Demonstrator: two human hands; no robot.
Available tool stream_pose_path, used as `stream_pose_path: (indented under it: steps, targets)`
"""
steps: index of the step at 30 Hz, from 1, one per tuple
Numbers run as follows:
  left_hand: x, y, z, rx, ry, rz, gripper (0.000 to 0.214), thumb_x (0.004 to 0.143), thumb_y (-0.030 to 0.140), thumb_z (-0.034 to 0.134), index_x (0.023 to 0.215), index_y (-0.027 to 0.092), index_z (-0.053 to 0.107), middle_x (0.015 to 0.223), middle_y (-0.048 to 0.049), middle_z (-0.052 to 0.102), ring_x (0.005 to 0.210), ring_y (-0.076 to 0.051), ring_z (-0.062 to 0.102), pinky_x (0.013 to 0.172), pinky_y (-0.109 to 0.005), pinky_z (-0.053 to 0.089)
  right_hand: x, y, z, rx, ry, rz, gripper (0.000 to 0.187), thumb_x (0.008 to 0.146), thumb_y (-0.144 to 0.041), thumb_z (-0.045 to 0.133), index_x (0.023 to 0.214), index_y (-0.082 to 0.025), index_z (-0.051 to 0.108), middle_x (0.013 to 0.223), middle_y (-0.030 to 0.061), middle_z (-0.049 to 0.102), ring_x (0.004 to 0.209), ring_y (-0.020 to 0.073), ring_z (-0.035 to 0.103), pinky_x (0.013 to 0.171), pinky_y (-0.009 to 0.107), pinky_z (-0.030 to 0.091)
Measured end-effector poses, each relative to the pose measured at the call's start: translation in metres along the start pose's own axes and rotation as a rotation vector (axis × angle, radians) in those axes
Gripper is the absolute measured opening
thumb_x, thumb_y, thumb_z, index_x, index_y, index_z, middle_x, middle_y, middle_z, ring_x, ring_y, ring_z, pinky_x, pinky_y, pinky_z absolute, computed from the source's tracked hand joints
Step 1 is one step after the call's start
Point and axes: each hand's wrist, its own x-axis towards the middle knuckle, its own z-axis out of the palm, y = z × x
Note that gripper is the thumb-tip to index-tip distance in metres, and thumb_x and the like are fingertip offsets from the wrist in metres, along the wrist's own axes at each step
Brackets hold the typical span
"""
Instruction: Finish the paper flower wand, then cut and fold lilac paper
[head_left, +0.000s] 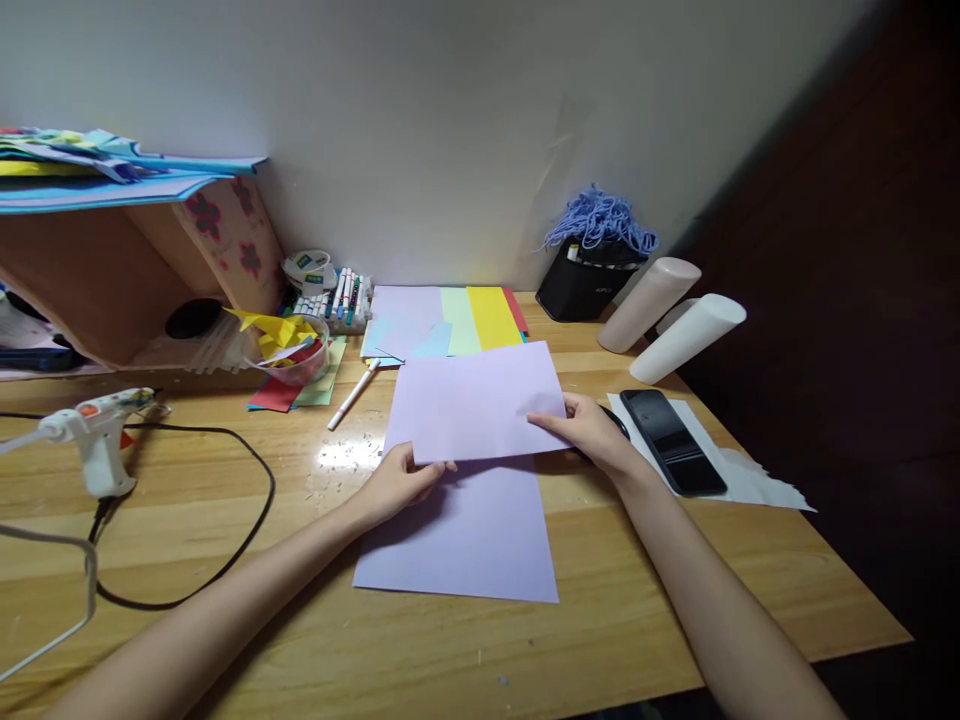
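Observation:
A lavender sheet of paper [476, 400] is held up a little over the table between my two hands. My left hand [409, 480] pinches its near left corner, thumb on top. At the right edge, my right hand [589, 428] grips it between thumb and fingers. Beneath lies a second lavender sheet [469, 545], flat on the wood, its far part hidden by the raised one. Behind them rests a stack of coloured paper in lavender [405, 315], pale green and yellow [491, 318]. A white marker [352, 396] lies left of the sheets.
A glue gun [101, 430] with a looping black cord [266, 500] occupies the left. Behind it stand a box [247, 250] and a tub of scraps [296, 350]. A phone [671, 440], two paper rolls [690, 335] and a black holder with blue yarn [589, 280] are at right.

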Motion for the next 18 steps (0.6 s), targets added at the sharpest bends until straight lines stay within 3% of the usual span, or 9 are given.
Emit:
stream_pose_path:
  steps: [5,12,16,18]
  targets:
    - [0.002,-0.002,0.003,-0.091,0.025,0.041,0.028,0.078,0.041,0.051,0.082,0.013,0.056,0.043,0.0085,0.038,0.036,-0.004,0.031,0.037,-0.017,0.023,-0.004,0.004,0.021,0.081,0.090,-0.126,0.033,0.062,-0.037,0.072,0.087,-0.016,0.067,0.091,0.0086,0.070,0.081,0.0243,0.065,0.070,0.034,0.051]
    - [-0.002,-0.002,0.003,-0.033,-0.165,0.002,0.042,0.083,0.045,0.041,0.082,0.009,0.063,0.052,-0.0024,0.059,0.034,-0.005,0.041,0.038,-0.018,0.028,-0.015,0.005,0.039,0.254,0.146,-0.190,0.033,0.062,-0.043,0.072,0.084,-0.018,0.069,0.090,0.0085,0.070,0.082,0.0241,0.065,0.071,0.033,0.052]
    - [-0.001,-0.007,0.005,-0.170,0.012,0.106,0.035,0.079,0.041,0.051,0.098,0.013,0.057,0.066,-0.0026,0.062,0.044,-0.006,0.047,0.043,-0.019,0.032,-0.015,-0.001,0.036,0.277,-0.005,-0.085,0.032,0.063,-0.040,0.072,0.085,-0.017,0.068,0.090,0.0081,0.070,0.081,0.0237,0.065,0.071,0.032,0.051]
    - [0.001,-0.008,0.003,-0.160,0.139,0.098,0.034,0.076,0.043,0.054,0.087,0.011,0.060,0.059,-0.0016,0.060,0.043,-0.007,0.046,0.044,-0.020,0.032,-0.013,-0.002,0.033,0.252,-0.087,0.011,0.033,0.064,-0.037,0.072,0.089,-0.017,0.066,0.091,0.0077,0.070,0.081,0.0231,0.065,0.069,0.030,0.052]
